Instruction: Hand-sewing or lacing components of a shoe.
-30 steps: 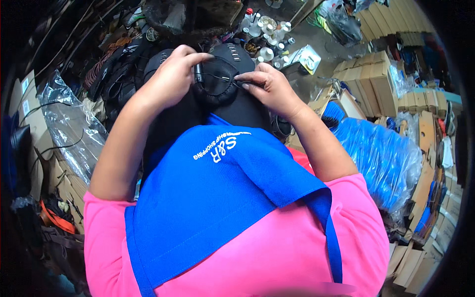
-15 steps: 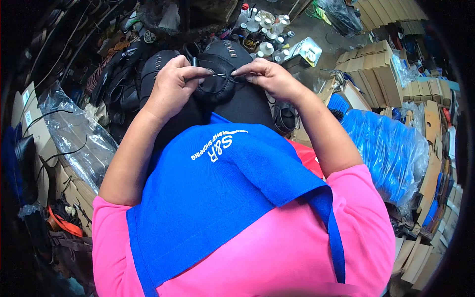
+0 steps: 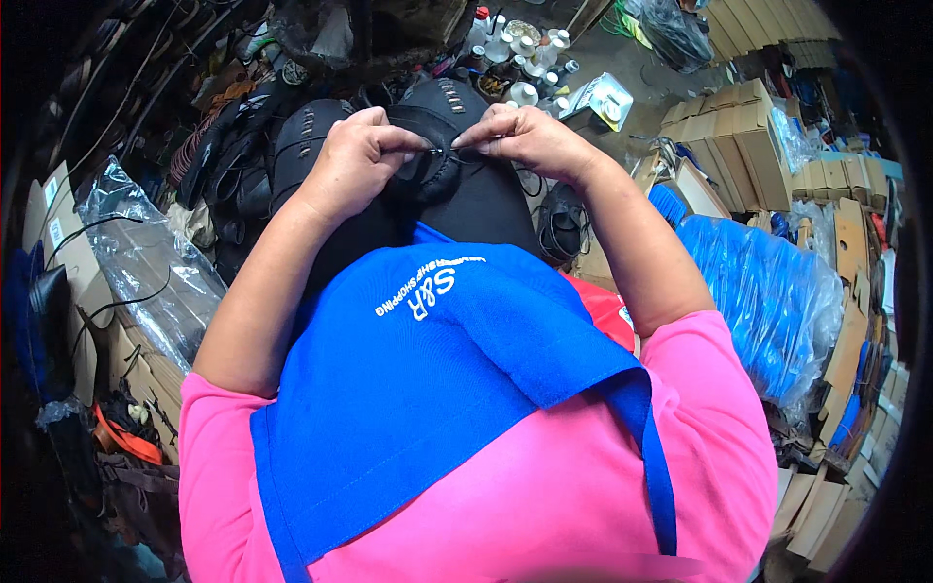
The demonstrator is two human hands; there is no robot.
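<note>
A black leather piece (image 3: 439,183) with a puckered, stitched rim lies across my thighs; it looks like part of a shoe. Over it, my left hand (image 3: 364,160) is closed in a pinch on a thin needle, of which only a small bright bit shows at the fingertips. Facing it at a short gap, my right hand (image 3: 525,141) pinches a black thread (image 3: 533,181) that curves away below the fingers. Both sets of fingertips hover close to the leather's surface. What lies inside each pinch is mostly hidden by the fingers.
White bottles (image 3: 523,92) crowd the floor ahead. Cardboard boxes (image 3: 724,136) and a plastic-wrapped blue bundle (image 3: 753,291) stand to the right. Clear plastic sheeting (image 3: 155,262) and flat cardboard (image 3: 73,243) lie at left, near a heap of black shoes (image 3: 228,185).
My fingertips have come closer together, and less of the needle shows between them. The dark upright piece beside my left fingers is no longer visible. A thread loop now shows below my right hand.
</note>
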